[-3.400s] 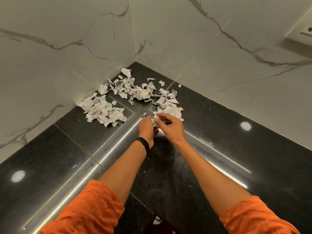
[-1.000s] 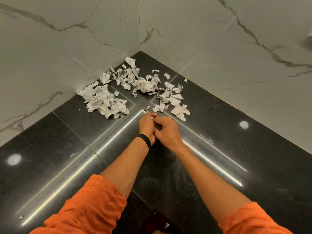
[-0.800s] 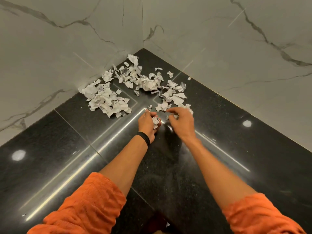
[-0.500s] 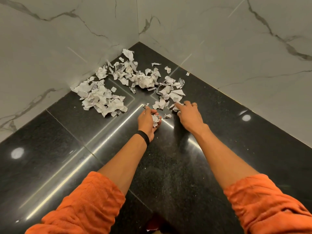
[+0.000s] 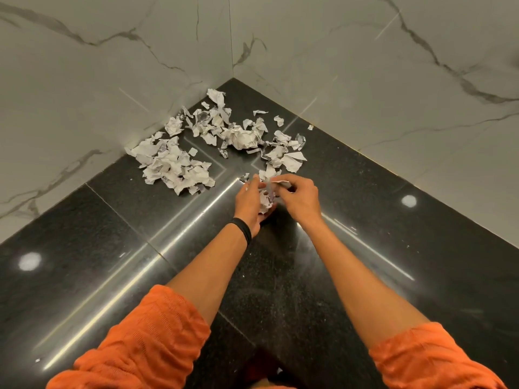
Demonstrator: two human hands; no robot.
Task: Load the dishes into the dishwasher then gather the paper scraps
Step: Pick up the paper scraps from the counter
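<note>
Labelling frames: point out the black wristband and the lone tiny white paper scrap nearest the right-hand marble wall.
Black wristband (image 5: pixel 243 232): head view, band's middle.
Lone tiny white paper scrap (image 5: pixel 310 127): head view, scrap's centre.

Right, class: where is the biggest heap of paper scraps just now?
In the head view the biggest heap lies on the black surface, up and left of the left hand, beside the left marble wall.

torn white paper scraps (image 5: pixel 224 141) strewn in black floor corner, crumpled wad (image 5: pixel 265 200) cupped in palm
</note>
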